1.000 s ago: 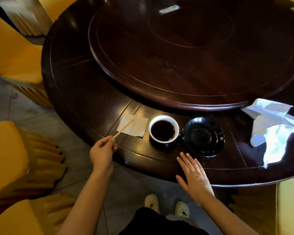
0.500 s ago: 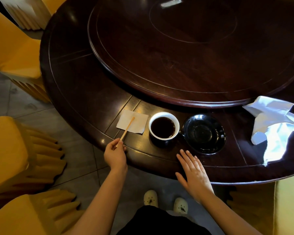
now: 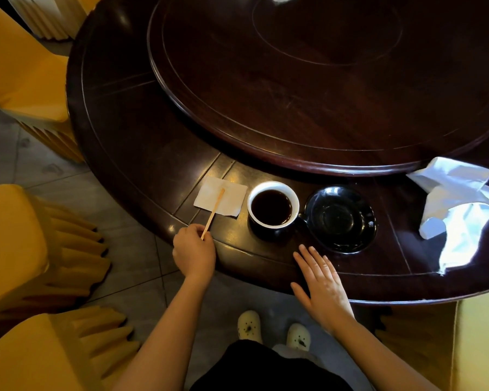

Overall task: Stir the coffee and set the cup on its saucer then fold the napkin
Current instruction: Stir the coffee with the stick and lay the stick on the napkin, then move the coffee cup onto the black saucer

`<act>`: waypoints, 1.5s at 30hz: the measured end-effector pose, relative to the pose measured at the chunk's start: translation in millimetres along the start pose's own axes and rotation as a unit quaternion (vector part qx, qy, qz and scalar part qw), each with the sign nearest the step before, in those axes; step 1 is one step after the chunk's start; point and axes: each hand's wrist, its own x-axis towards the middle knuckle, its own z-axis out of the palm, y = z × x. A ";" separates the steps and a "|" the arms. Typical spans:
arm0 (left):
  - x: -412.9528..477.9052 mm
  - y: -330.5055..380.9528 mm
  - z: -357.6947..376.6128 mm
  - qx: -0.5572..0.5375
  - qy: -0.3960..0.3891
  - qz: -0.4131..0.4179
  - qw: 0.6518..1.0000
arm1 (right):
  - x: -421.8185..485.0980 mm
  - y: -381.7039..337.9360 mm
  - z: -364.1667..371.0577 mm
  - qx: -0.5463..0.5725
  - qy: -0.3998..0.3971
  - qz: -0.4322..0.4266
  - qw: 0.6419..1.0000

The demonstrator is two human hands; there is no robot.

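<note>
1. The left hand point(image 3: 194, 253) is sitting at the near edge of the table point(image 3: 141, 142), its fingers point(image 3: 195, 229) pinching the near end of a thin wooden stir stick point(image 3: 213, 213).
2. The stir stick is slanting away toward 1 o'clock from that hand, its far tip lying over the small white napkin point(image 3: 232, 198); whether the tip is touching the paper cannot be told.
3. The napkin is lying flat and unfolded on the table, just beside the cup point(image 3: 273, 208) at the cup's 9 o'clock.
4. The cup, white inside and dark outside, is standing upright on the bare table, filled with dark coffee point(image 3: 271, 207).
5. The black saucer point(image 3: 340, 218) is lying at the cup's 3 o'clock; the cup's handle is reaching right up to its rim.
6. The right hand point(image 3: 321, 286) is resting palm down on the table edge at the cup's 5 o'clock, fingers point(image 3: 311, 256) spread wide and straight, holding nothing and pointing toward the gap between cup and saucer.
7. A crumpled white wrapper point(image 3: 458, 204) is lying well apart at the saucer's 3 o'clock.
8. A large round turntable point(image 3: 308, 88) is occupying the table's middle, at 12 o'clock from the cup.
9. Yellow-covered chairs point(image 3: 20, 249) are standing at the person's 9 o'clock, and two pale shoes point(image 3: 249, 324) are showing on the tiled floor below.
</note>
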 end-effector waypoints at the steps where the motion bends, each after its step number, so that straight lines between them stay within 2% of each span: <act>1: 0.4 -0.5 0.2 0.014 0.005 0.006 1.000 | 0.1 0.1 0.0 0.001 -0.001 0.000 1.000; 8: -4.8 0.8 2.3 0.090 0.019 0.050 0.994 | 0.5 2.1 0.1 0.005 -0.004 -0.005 1.000; 11: -21.7 4.2 9.9 0.087 0.002 0.167 0.982 | 0.5 2.2 0.4 0.001 -0.004 -0.006 1.000; 14: -42.7 -0.3 29.3 0.130 -0.075 0.277 0.949 | -0.2 2.4 0.1 0.007 -0.002 -0.006 1.000; 16: -49.4 -6.5 42.1 0.184 -0.105 0.278 0.937 | 0.0 3.5 0.6 0.015 0.011 -0.011 1.000; 21: -51.6 -15.6 50.7 0.252 -0.088 0.283 0.921 | 2.6 2.9 -4.5 0.069 0.058 -0.036 0.995; 24: -51.9 -17.4 51.8 0.270 -0.087 0.284 0.916 | 9.8 -2.9 -26.6 0.155 0.085 0.001 0.984; 28: -52.5 -19.0 53.6 0.272 -0.087 0.281 0.916 | 32.9 -9.8 -62.8 0.199 0.130 0.043 0.970; 30: -52.3 -19.4 53.7 0.268 -0.087 0.281 0.917 | 47.4 -12.6 -77.8 0.253 0.099 0.076 0.959; 32: -52.4 -19.5 53.4 0.273 -0.087 0.284 0.915 | 62.2 -13.8 -86.6 0.320 0.023 0.107 0.941; 36: -52.1 -20.0 53.7 0.281 -0.088 0.285 0.912 | 82.6 -5.7 -89.7 0.459 -0.055 0.166 0.871; 40: -51.6 -19.1 54.4 0.286 -0.089 0.284 0.911 | 85.7 -1.3 -93.2 0.491 -0.122 0.149 0.850; 45: -50.9 -20.4 53.8 0.286 -0.091 0.287 0.910 | 87.4 5.8 -92.0 0.533 -0.143 0.132 0.824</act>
